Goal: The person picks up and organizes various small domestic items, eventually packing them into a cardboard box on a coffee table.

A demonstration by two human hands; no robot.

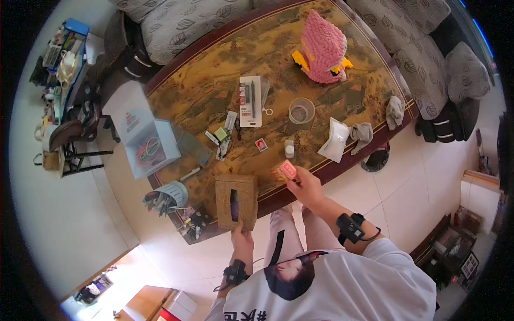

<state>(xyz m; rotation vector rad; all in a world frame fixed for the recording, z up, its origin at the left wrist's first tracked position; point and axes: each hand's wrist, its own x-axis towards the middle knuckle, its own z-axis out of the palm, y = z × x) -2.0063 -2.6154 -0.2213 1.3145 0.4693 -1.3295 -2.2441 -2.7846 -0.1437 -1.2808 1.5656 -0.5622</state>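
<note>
My left hand (pixel 242 240) grips the near edge of a brown cardboard box (pixel 247 200), its thumb on top. The box lies at the table's front edge, and purple shows through the long slot in its upper face. Between the thumb and fingers of my right hand (pixel 308 187) is a small red-and-yellow packet (pixel 288 169) that bears writing, held above the table edge. Just beyond it on the table stand a small white-capped bottle (pixel 289 149) and a small red-edged picture card (pixel 261 145).
A blue pen cup (pixel 179 193) and an open white box (pixel 160 154) with cords occupy the table's left end. Farther back lie a blister-packed pen (pixel 250 102), a clear cup (pixel 301 111) and a pink plush toy (pixel 323 52). A white pouch (pixel 334 138) and grey cloths (pixel 362 134) lie right.
</note>
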